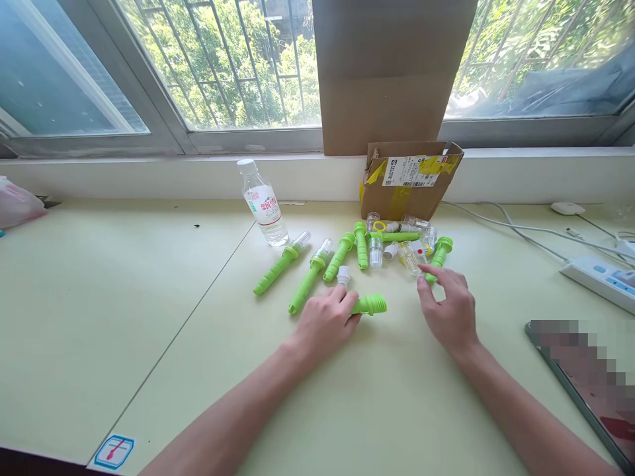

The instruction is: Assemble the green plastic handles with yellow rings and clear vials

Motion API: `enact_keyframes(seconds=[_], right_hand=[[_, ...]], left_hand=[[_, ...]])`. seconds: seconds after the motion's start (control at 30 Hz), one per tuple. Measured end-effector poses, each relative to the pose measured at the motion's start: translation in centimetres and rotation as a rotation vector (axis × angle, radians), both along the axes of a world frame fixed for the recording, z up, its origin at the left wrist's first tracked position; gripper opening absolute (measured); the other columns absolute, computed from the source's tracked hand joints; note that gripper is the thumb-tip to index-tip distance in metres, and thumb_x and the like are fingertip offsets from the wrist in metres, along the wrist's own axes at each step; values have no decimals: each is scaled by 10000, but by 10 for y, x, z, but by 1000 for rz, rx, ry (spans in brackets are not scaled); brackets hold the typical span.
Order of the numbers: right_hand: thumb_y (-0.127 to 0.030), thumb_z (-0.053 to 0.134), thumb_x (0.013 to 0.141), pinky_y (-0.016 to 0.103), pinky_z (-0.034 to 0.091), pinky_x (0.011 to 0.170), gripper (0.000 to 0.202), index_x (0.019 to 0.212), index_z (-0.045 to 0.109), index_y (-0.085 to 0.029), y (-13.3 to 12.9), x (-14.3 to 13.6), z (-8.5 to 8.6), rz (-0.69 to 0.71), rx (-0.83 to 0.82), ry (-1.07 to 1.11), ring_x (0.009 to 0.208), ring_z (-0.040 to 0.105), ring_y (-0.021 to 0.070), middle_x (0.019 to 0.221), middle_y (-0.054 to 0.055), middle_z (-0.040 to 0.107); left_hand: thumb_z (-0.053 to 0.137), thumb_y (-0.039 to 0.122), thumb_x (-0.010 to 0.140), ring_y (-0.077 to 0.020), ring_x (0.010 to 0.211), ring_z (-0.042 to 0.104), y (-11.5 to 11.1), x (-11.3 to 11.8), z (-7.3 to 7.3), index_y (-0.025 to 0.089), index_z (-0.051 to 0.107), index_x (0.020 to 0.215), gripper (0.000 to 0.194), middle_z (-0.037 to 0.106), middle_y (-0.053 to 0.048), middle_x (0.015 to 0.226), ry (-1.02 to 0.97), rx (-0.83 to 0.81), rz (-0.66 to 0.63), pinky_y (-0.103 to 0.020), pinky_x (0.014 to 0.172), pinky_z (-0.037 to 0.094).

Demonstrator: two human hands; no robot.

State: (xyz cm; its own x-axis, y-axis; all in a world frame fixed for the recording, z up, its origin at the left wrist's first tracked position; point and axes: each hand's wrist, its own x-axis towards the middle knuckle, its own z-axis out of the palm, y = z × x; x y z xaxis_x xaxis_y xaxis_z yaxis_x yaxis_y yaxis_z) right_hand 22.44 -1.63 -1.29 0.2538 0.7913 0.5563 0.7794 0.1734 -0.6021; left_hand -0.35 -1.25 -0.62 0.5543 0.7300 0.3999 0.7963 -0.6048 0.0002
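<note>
My left hand is closed on a green threaded tube at the middle of the table, with a small white cap at its fingertips. To the right, my right hand pinches the lower end of a clear plastic cup at the edge of the pile. Just behind those fingers lies a green tube. Two green tubes with clear tops, one further left and one nearer, lie left of my left hand. More green tubes and clear parts are behind.
A clear bottle with a label stands at the back. An open cardboard box is behind the pile. At the right are a white power strip, cables and a dark-edged flat device. A pink bag is far left.
</note>
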Motion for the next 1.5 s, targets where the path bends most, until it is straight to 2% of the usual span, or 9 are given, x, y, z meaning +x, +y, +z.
enact_keyframes(seconds=[0.1, 0.23, 0.33, 0.57, 0.77, 1.1, 1.33, 1.4, 1.5], right_hand=[[-352, 477, 830, 458, 430, 909, 327, 1077, 644, -216, 13, 8, -1, -82, -62, -56, 1062, 522, 292, 1065, 86, 663], [-381, 471, 810, 508, 405, 899, 360, 1089, 642, -232, 29, 17, -1, -180, -204, -94, 1112, 496, 323, 1164, 93, 627], [-399, 455, 822, 552, 362, 951, 378, 1096, 642, -218, 38, 25, -3, -212, -261, -119, 1170, 472, 325, 1220, 107, 600], [-437, 341, 898, 703, 111, 1025, 412, 1080, 641, -220, 52, 33, -5, -177, -346, -229, 1287, 360, 315, 1303, 117, 535], [-440, 313, 911, 761, 13, 983, 413, 992, 662, -235, 54, 29, -4, -163, -365, -278, 1254, 377, 329, 1204, 119, 588], [-427, 342, 904, 723, 65, 1024, 397, 1077, 623, -207, 58, 27, -12, -149, -333, -293, 1239, 397, 319, 1222, 126, 552], [-424, 388, 908, 578, 224, 1068, 370, 1067, 608, -173, 57, 25, -12, -10, -192, -204, 1147, 497, 305, 1187, 150, 530], [-421, 419, 897, 551, 313, 1038, 380, 1107, 600, -161, 56, 24, -12, -1, -166, -177, 1142, 506, 304, 1181, 151, 531], [-419, 483, 871, 484, 468, 910, 403, 1164, 592, -165, 52, 22, -11, 24, -74, -109, 1111, 533, 296, 1175, 149, 532]], left_hand=[[594, 247, 817, -180, 677, 580, 0, 1, -2, 195, 564, 856, 72, 597, -24, 778, 1, -1, -21, -282, 487, 335], [595, 247, 818, -187, 693, 582, 0, 1, -2, 191, 564, 866, 80, 598, -30, 786, 4, -16, -26, -279, 495, 332], [593, 242, 816, -190, 700, 582, 0, 1, -1, 187, 564, 865, 79, 593, -30, 784, 11, -30, -30, -280, 495, 329], [578, 226, 817, -187, 686, 579, 0, 1, -1, 191, 558, 857, 57, 587, -35, 782, 4, -36, -34, -278, 492, 323], [581, 218, 812, -187, 685, 571, 0, 1, -2, 191, 556, 845, 49, 586, -32, 773, -6, -25, -36, -285, 494, 335], [573, 223, 810, -191, 703, 579, -1, 2, -1, 190, 561, 844, 49, 595, -30, 780, 12, -31, -27, -294, 511, 342], [573, 225, 807, -189, 701, 573, 0, 3, -2, 190, 560, 835, 47, 595, -26, 777, 17, -30, -23, -295, 505, 326], [568, 222, 808, -189, 704, 574, 0, 3, -2, 189, 556, 828, 40, 597, -28, 779, 17, -33, -21, -293, 500, 313], [558, 217, 811, -190, 710, 578, 0, 3, -2, 188, 555, 826, 33, 602, -30, 786, 18, -43, -21, -292, 502, 307]])
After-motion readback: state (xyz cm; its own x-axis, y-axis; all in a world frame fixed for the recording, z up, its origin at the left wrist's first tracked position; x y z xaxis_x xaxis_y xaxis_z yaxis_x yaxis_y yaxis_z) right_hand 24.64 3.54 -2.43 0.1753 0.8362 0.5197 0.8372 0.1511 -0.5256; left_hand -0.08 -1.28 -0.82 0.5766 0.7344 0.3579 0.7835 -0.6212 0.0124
